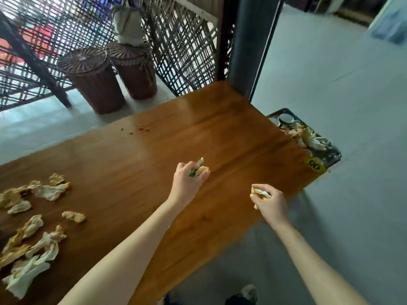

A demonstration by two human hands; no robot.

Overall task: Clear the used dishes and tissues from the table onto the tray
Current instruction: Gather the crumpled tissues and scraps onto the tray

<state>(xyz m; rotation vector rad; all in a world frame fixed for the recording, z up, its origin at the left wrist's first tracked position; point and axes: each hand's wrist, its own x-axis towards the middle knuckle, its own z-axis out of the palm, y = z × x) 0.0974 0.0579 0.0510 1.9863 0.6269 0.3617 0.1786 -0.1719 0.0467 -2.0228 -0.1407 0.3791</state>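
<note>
My left hand (189, 180) is over the middle of the wooden table (231, 133) and grips a crumpled tissue with a green scrap (199, 169). My right hand (269, 202) hovers near the table's right front edge and holds another crumpled stained tissue (259, 192). Several used tissues (33, 230) lie scattered on the table's left part. The dark tray (332, 158) sits beyond the table's right end, lower down, holding small metal cups (286, 118) and a heap of tissues (308, 137).
Food crumbs (142, 128) lie near the table's far edge. A yellow number tag (315, 166) sits at the table corner beside the tray. Two wicker baskets (92, 80) stand behind the table against a lattice screen. Grey floor stretches to the right.
</note>
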